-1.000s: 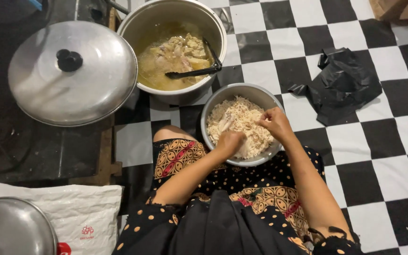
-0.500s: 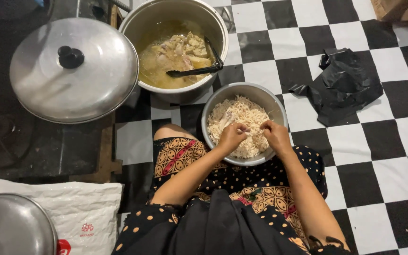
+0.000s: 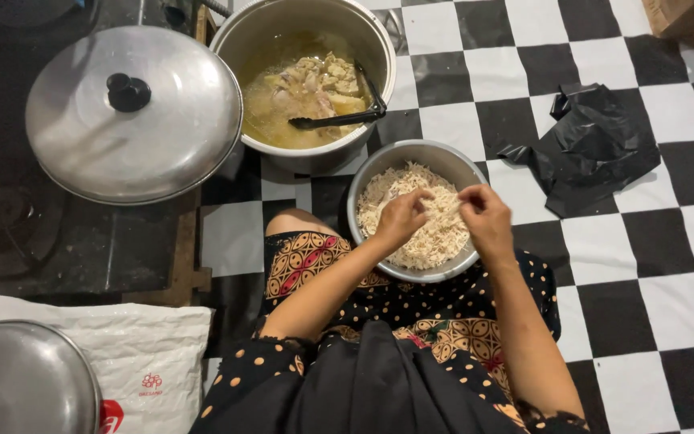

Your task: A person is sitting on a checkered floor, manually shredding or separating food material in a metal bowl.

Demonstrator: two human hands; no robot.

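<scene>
One head-worn view — looking steeply down, close over the lap and checkered floor [image 3: 604, 265] — no second view.

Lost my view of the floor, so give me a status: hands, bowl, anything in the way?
Left hand and right hand pinching pale shreds over round metal bowl of shredded meat. Nothing between them.

The steel pot [image 3: 18, 386] at the lower left is cut off by the frame.
</scene>
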